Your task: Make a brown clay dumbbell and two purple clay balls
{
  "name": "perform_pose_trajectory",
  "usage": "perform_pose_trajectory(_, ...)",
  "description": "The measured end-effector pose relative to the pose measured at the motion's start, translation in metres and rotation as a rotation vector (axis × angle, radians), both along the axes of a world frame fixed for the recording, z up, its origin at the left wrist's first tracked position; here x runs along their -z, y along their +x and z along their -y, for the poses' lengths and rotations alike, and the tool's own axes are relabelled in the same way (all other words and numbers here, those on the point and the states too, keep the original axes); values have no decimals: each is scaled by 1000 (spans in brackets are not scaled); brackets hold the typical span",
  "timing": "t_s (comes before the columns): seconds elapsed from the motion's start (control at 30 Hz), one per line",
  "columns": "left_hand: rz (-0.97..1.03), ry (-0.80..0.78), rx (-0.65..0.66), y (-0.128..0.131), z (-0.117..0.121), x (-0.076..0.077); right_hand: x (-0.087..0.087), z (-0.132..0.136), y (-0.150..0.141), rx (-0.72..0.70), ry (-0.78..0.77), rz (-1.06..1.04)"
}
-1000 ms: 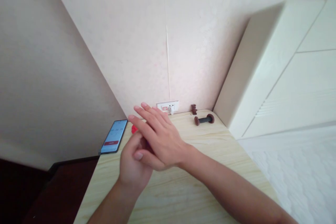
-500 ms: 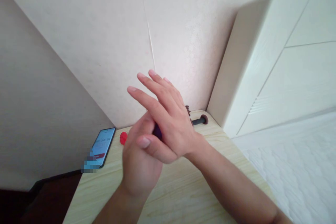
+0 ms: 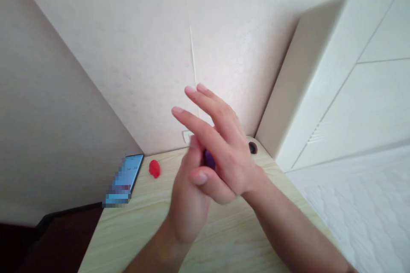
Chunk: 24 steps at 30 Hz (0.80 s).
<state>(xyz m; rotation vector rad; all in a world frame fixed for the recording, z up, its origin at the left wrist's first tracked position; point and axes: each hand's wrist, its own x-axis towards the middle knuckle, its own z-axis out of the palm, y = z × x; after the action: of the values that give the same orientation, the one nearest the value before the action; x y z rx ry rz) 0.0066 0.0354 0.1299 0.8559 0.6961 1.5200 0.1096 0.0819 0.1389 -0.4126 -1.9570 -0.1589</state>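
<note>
Above the table, a purple lump that looks like modelling clay (image 3: 209,160) is sandwiched between my two palms, and only a small part of it shows. My left hand (image 3: 190,196) is under and behind it, the palm turned to the right, its fingers mostly hidden. Across the top lies my right hand (image 3: 224,149), pressing on the lump with fingers stretched out and spread and its thumb over the left hand. A red lump (image 3: 154,169), similar in look, rests on the table to the left of my hands.
A phone (image 3: 128,179) with its screen lit lies at the left edge of the wooden table (image 3: 230,239). Near the back right corner is a dark round-ended object (image 3: 253,148), partly covered by my hand. Beyond stand the wall and a white headboard (image 3: 307,76) beside a mattress (image 3: 358,204).
Both hands have shifted right in the view, with the right hand sliding against the left. The red lump is now fully uncovered, while more of the dark object is hidden.
</note>
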Motion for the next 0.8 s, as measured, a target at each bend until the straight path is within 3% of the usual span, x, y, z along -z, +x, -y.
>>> perform_pose_trajectory(0.17, 185, 43, -119, -20, 9, -21, 6, -3, -13, -46, -53, 232)
perform_pose_trajectory(0.27, 219, 49, -244, -31, 7, -27, 8, 0, -18, -80, -51, 209)
perform_pose_trajectory(0.4, 181, 94, -325, -31, -1, -25, 9, -9, -7, -120, -132, -118)
perform_pose_trajectory(0.5, 81, 169, -332, -20, -1, -16, 6, -23, 5, -127, -466, -487)
perform_pose_trajectory(0.57, -14, 248, -273, -10, 6, -10, 4, -32, 10, -252, -736, -670)
perform_pose_trajectory(0.63, -210, 279, -120, 1, 17, -3, 2, -39, 13, -368, -909, -748)
perform_pose_trajectory(0.73, -687, 355, 251, 16, 33, 5, 1, -43, 14, -424, -1005, -765)
perform_pose_trajectory(0.8, -927, 585, 464, 23, 39, 10, 0, -44, 14, -457, -1037, -773)
